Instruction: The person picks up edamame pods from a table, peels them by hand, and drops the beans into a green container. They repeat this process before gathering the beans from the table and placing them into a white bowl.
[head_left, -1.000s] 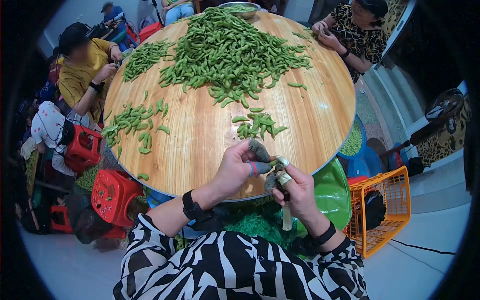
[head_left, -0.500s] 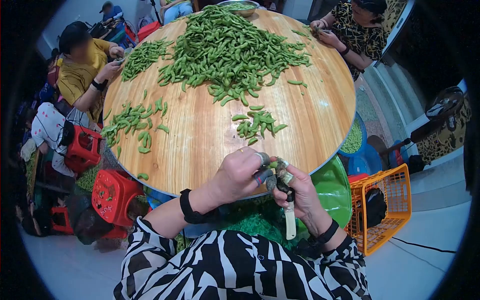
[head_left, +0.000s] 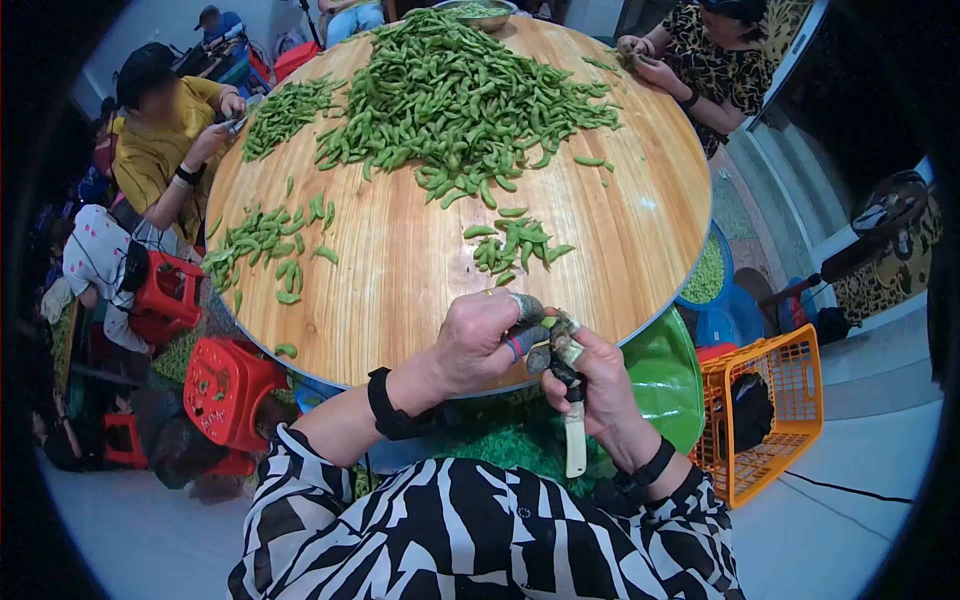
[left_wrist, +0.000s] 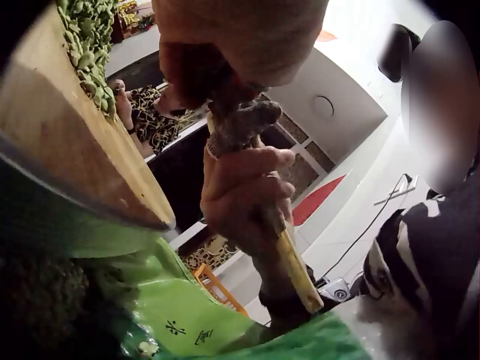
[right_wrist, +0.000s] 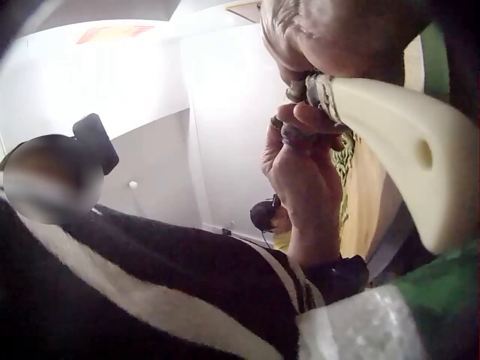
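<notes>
Both hands meet over the near edge of the round wooden table. My left hand, with grey coverings on its fingertips, pinches a green bean pod, mostly hidden by the fingers. In my right hand is a tool with a cream handle, dark wrapping at its upper part; its working end is hidden. In the right wrist view the handle is curved with a hole near its end. The right thumb, also wrapped, is right at the pod. A small group of pods lies beyond the hands.
A large heap of pods covers the table's far middle, with smaller piles at left. Below the edge are a green basin, an orange crate and a red stool. Other people sit around the table.
My left hand has rolled over so its back faces up, and its fingers have curled in around the pod. The right hand stays nearly in place, the handle swinging slightly.
</notes>
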